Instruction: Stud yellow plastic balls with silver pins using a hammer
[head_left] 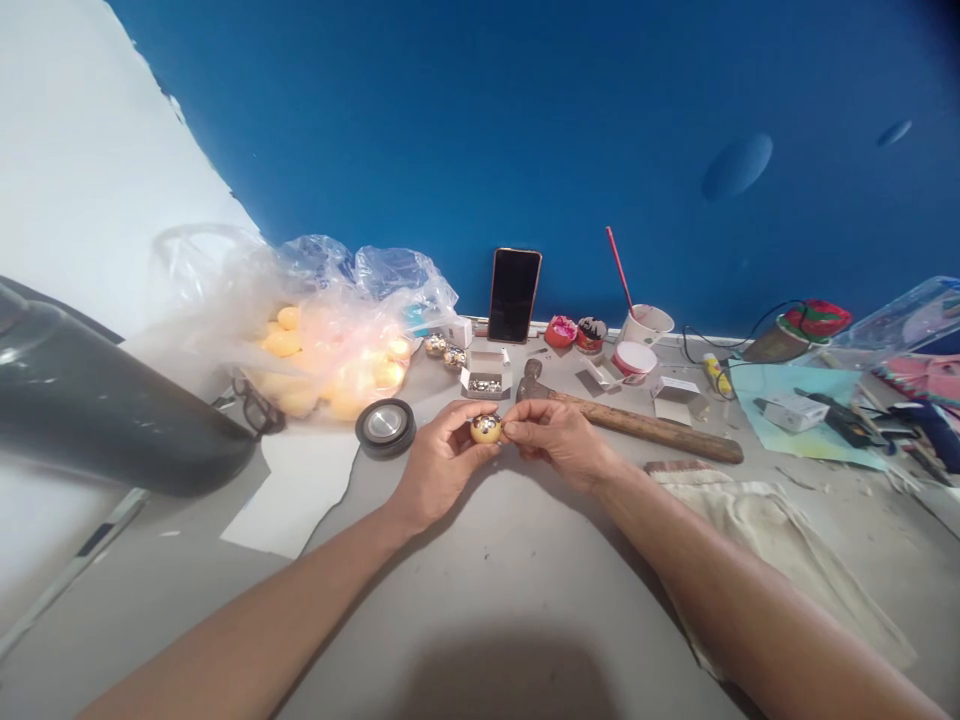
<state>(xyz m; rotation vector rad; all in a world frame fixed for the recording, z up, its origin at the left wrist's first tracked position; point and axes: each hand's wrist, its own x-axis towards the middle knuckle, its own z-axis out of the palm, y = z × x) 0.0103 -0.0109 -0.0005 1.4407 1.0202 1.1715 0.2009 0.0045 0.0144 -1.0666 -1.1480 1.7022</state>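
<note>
My left hand (450,445) is closed round a small yellow ball (486,432), gripping it between thumb and fingers. Shiny silver studs, which look like thumbtack heads, cover its upper part. At the ball's right side my right hand (551,432) is pinched, its fingertips touching or almost touching the ball. Whatever those fingertips hold is too small to make out. Just behind the hands, an open white box (486,375) contains many small silver pieces. Beside it on the left sit silver-covered balls (454,357).
A clear plastic bag (337,340) holds several yellow balls. Right of the hands lies a hammer (645,425), near a cloth (765,530). A round black-rimmed object (385,427) sits left. Against the blue wall leans a phone (514,295). A paper cup (646,325) stands behind the hammer.
</note>
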